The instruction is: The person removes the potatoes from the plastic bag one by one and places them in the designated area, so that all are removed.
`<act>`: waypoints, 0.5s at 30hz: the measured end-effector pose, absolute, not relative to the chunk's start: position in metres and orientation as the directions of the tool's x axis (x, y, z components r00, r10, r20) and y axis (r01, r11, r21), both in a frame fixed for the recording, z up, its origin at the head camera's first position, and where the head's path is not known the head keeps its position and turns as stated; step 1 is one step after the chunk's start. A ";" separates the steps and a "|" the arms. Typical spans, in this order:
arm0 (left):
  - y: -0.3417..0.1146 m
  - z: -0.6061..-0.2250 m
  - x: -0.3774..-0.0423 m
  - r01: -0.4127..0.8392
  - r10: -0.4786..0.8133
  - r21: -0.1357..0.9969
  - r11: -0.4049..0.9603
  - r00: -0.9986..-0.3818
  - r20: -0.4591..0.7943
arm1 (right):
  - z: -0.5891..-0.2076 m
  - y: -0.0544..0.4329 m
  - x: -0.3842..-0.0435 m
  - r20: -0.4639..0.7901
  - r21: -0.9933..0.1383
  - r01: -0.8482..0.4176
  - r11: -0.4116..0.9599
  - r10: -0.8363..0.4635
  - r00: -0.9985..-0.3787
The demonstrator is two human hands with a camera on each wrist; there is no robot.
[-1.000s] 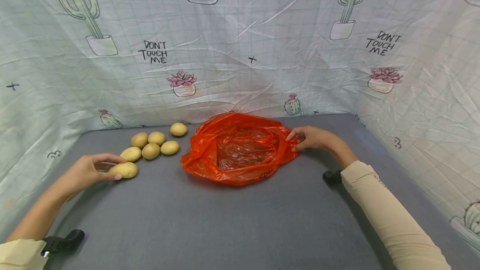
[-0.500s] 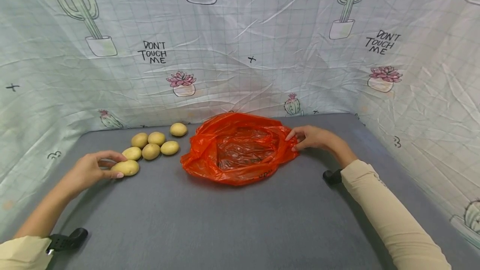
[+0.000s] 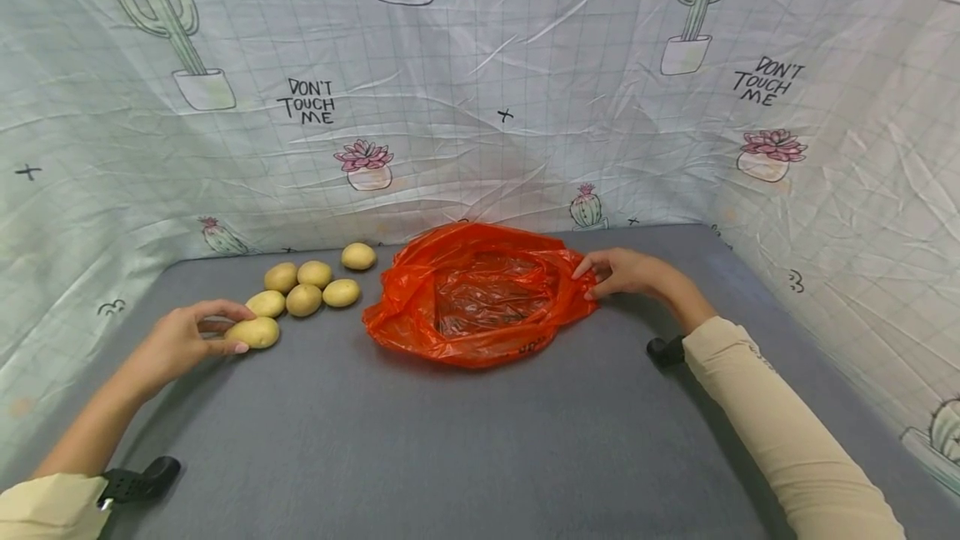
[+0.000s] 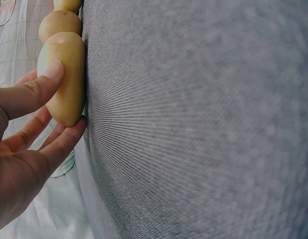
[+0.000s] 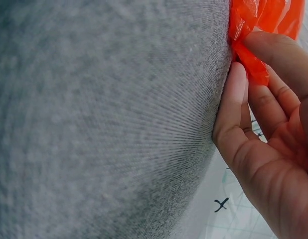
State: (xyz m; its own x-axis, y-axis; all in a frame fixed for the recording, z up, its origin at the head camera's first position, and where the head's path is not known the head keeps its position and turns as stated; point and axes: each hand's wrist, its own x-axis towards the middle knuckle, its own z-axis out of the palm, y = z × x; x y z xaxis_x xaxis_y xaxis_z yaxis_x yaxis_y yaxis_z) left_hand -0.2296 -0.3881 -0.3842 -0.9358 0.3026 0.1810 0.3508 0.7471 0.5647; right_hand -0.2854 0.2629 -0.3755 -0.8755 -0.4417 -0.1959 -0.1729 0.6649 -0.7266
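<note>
My left hand (image 3: pixel 178 342) holds the nearest yellow potato (image 3: pixel 257 332) between thumb and fingers on the grey table. In the left wrist view the thumb presses one side of that potato (image 4: pixel 69 94) and the fingers lie at its near end. Several more potatoes (image 3: pixel 303 300) are grouped just behind it, one of them (image 3: pixel 358 257) a little apart. Right of them an orange-red plastic bag (image 3: pixel 408 315) lies with its mouth spread wide, facing up. At the bag's right edge my right hand (image 3: pixel 633 273) pinches the plastic; the right wrist view shows a gathered fold (image 5: pixel 253 64) between thumb and fingers.
The grey table (image 3: pixel 480 440) reaches to a hanging cloth (image 3: pixel 480 48) printed with cacti, which encloses the back and both sides. Black wrist straps (image 3: pixel 138 480) sit on both arms, close above the tabletop.
My left hand and its potato have shifted slightly right and away from me, against the neighbouring potato. The right hand and the bag stay in place.
</note>
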 end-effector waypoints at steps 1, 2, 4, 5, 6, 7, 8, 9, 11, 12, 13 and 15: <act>-0.388 -0.384 -0.230 0.351 0.302 0.567 0.745 -0.936 0.182 | -0.375 0.263 -0.285 -0.196 -0.727 -0.171 0.665 -0.439 -0.877; -0.387 -0.384 -0.230 0.350 0.301 0.571 0.743 -0.936 0.181 | -0.375 0.263 -0.285 -0.195 -0.725 -0.173 0.667 -0.439 -0.877; -0.386 -0.385 -0.229 0.346 0.298 0.575 0.741 -0.937 0.180 | -0.375 0.263 -0.285 -0.197 -0.723 -0.170 0.669 -0.436 -0.878; -0.386 -0.385 -0.229 0.342 0.292 0.573 0.745 -0.939 0.181 | -0.375 0.262 -0.285 -0.200 -0.724 -0.167 0.669 -0.435 -0.878; -0.386 -0.385 -0.228 0.337 0.286 0.570 0.749 -0.941 0.181 | -0.375 0.262 -0.284 -0.202 -0.724 -0.165 0.670 -0.434 -0.878; -0.386 -0.386 -0.227 0.335 0.283 0.565 0.754 -0.942 0.182 | -0.375 0.261 -0.284 -0.204 -0.723 -0.164 0.671 -0.434 -0.877; -0.386 -0.386 -0.226 0.333 0.280 0.560 0.758 -0.943 0.182 | -0.374 0.261 -0.284 -0.204 -0.722 -0.165 0.671 -0.435 -0.877; -0.386 -0.387 -0.225 0.332 0.277 0.556 0.762 -0.943 0.184 | -0.374 0.260 -0.284 -0.204 -0.722 -0.164 0.673 -0.432 -0.878; -0.386 -0.387 -0.224 0.334 0.272 0.545 0.769 -0.942 0.194 | -0.374 0.260 -0.284 -0.201 -0.717 -0.168 0.677 -0.431 -0.880; -0.386 -0.387 -0.223 0.340 0.274 0.542 0.769 -0.941 0.201 | -0.374 0.260 -0.283 -0.199 -0.713 -0.171 0.680 -0.431 -0.880; -0.386 -0.387 -0.223 0.346 0.276 0.537 0.769 -0.938 0.209 | -0.373 0.260 -0.283 -0.198 -0.710 -0.174 0.683 -0.431 -0.880; -0.386 -0.387 -0.223 0.363 0.286 0.530 0.766 -0.931 0.225 | -0.373 0.261 -0.283 -0.196 -0.703 -0.180 0.688 -0.431 -0.881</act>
